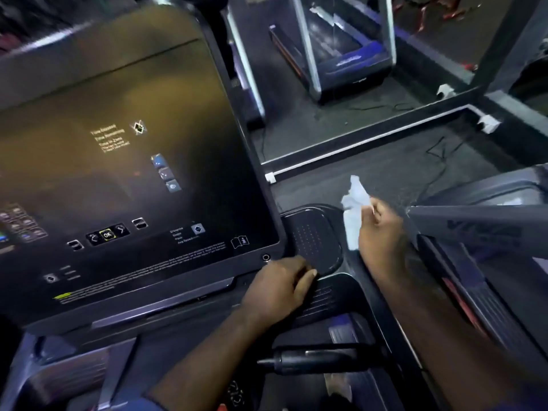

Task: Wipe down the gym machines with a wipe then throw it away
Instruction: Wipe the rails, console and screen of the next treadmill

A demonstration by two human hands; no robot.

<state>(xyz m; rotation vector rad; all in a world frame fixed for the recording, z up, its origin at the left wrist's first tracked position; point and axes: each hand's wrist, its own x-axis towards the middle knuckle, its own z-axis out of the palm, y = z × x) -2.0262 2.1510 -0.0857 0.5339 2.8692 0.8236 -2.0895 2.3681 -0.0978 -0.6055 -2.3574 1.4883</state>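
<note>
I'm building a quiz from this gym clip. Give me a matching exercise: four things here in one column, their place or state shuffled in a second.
Things:
1. wipe
2. left hand
3. console screen
4. right hand

Place or state:
A. resting flat on the machine's black ledge
B. white, crumpled, held up
C. raised, pinching something
D. dark, tilted, showing an OK button

Pairs: 1-B, 2-A, 3-D, 4-C
</note>
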